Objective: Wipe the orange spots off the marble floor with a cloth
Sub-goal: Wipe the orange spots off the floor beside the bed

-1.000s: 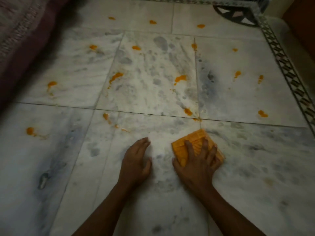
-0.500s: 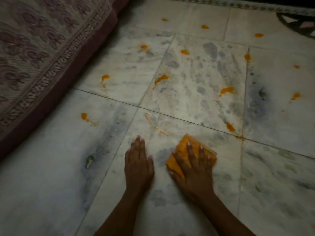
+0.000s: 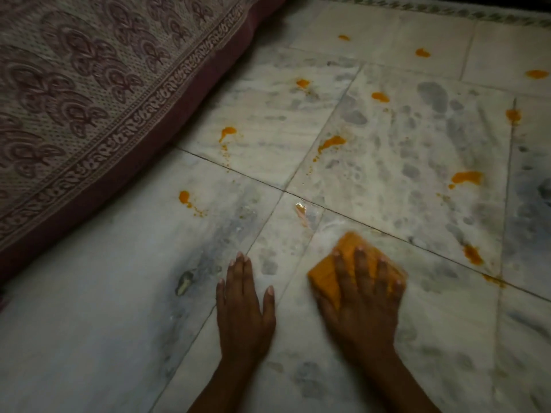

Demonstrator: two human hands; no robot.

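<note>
My right hand point(image 3: 362, 296) presses flat, fingers spread, on a folded orange cloth point(image 3: 325, 277) lying on the marble floor point(image 3: 387, 180). My left hand point(image 3: 243, 305) rests flat on the floor just left of it, fingers together, holding nothing. Several orange spots dot the tiles beyond the cloth: one point(image 3: 184, 197) at the left near the bedding, one point(image 3: 331, 142) in the middle, one point(image 3: 466, 177) at the right, and one point(image 3: 472, 254) close to the cloth's right. A pale smeared streak point(image 3: 301, 210) lies just ahead of the cloth.
A patterned maroon-edged mattress point(image 3: 89, 114) fills the upper left and borders the floor. A dark chip point(image 3: 184, 282) marks the tile left of my left hand. A patterned inlay border point(image 3: 432, 8) runs along the far edge.
The view has swung left, bringing the mattress in. My right hand has slid the cloth left and turned it. The spot ahead of the cloth has faded to a pale smear.
</note>
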